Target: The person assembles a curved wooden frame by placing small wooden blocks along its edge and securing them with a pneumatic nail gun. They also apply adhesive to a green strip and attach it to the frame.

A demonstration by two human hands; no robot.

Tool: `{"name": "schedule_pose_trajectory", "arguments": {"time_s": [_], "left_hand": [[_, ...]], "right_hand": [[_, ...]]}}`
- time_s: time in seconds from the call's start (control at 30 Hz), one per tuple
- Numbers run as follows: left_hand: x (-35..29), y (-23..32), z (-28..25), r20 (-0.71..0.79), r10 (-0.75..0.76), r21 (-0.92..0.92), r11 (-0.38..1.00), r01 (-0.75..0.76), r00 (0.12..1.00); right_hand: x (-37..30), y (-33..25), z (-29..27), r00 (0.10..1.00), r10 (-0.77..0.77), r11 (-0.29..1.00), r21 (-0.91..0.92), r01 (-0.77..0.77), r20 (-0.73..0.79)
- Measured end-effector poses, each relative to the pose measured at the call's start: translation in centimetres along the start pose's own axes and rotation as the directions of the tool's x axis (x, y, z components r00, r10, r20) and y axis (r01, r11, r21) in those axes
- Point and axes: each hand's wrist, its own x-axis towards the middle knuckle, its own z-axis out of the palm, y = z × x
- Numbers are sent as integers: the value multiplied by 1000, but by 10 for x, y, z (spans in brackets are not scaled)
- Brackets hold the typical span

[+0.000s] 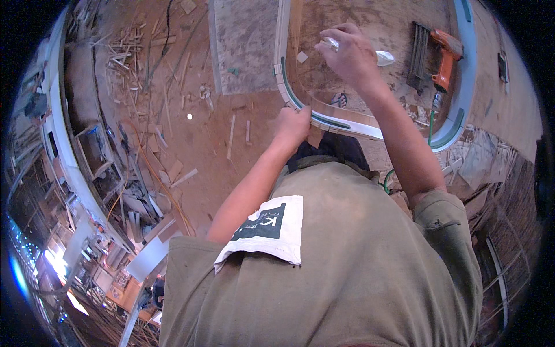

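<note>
A large curved frame with a white face and green strips [364, 128] runs in front of my body. My left hand [292, 124] is closed around its rim near the rounded left corner. Over the space inside the frame hovers my right hand [350, 55], its fingers curled around a whitish, shiny object [385, 58]. Only the two ends of that object show on either side of the hand, so its kind is unclear. To the right lies an orange nail gun [448, 61] with a dark magazine, within the frame's curve.
A green hose [431, 124] leads from the nail gun over the frame. A grey board [243, 46] lies left of the frame. Wood scraps [124, 52] litter the brown floor, where an orange cord [141, 153] also runs. Crumpled clear plastic [483, 156] sits at right.
</note>
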Motion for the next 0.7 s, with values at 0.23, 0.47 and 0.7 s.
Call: {"name": "schedule_pose_trajectory", "arguments": {"time_s": [0.23, 0.47, 0.7], "left_hand": [[-7, 16, -3, -44, 160, 38, 987, -159, 986], [-3, -2, -5, -61, 97, 28, 995, -96, 993], [-13, 17, -6, -27, -12, -84, 996, 10, 1000]], "right_hand": [[-56, -54, 13, 838, 114, 936, 225, -271, 534], [-28, 35, -70, 931, 356, 899, 302, -317, -82], [-24, 249, -174, 661, 678, 713, 67, -698, -320]]}}
